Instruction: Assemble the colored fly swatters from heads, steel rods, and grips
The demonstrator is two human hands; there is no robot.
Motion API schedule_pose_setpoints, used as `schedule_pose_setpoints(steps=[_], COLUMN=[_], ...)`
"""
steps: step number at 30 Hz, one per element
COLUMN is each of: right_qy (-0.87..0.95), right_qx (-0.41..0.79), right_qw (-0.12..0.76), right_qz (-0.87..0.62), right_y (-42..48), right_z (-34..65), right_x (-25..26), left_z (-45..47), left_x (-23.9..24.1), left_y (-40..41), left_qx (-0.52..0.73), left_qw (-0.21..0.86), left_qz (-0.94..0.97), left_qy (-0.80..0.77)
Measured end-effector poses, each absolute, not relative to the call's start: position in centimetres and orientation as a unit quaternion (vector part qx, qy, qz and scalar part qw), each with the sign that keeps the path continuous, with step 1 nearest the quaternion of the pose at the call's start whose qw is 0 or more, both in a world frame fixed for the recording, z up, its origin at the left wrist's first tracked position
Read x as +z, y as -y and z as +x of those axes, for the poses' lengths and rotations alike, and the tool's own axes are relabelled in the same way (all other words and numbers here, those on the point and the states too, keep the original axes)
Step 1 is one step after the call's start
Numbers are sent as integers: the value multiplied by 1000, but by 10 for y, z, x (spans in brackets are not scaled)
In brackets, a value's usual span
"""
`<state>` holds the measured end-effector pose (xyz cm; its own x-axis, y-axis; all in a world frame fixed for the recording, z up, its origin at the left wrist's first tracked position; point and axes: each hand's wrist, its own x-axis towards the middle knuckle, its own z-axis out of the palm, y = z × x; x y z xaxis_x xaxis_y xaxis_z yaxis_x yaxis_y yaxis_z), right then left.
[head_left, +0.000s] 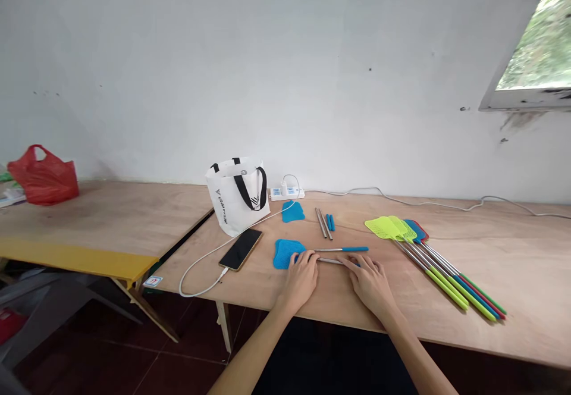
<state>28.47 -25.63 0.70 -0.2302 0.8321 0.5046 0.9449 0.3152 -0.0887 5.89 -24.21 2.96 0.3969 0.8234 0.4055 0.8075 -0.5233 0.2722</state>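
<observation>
On the near part of the table lies a fly swatter with a metal shaft [330, 260] and, at its left end, a blue mesh head [285, 255]. My left hand [302, 279] is closed over the neck by the head. At the other end my right hand [368, 281] grips the handle, which its fingers mostly cover. Just beyond, parallel to it, rests another swatter with a blue handle [355, 249]; its head overlaps the first one. Behind these are loose blue swatter heads [292, 212], metal tubes [321, 224] and short blue grips [331, 222].
Several finished-looking swatters [439, 264] in yellow-green, blue and red lie fanned at right. A phone [241, 250] on a white cable [196, 261] is at left, before a white bag [234, 198]. A power strip [294, 193] sits by the wall. Another table [111, 210] carries a red bag [49, 178].
</observation>
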Motion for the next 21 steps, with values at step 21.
schedule_pose_setpoints(steps=[21], right_qy=[721], right_qx=[-89], right_qw=[191], right_qz=[-660], right_y=[252], right_z=[285], right_x=[-2], left_z=[62], left_x=[36], left_y=[248], left_qx=[214], left_qw=[-38], left_qz=[804], left_qy=[-554])
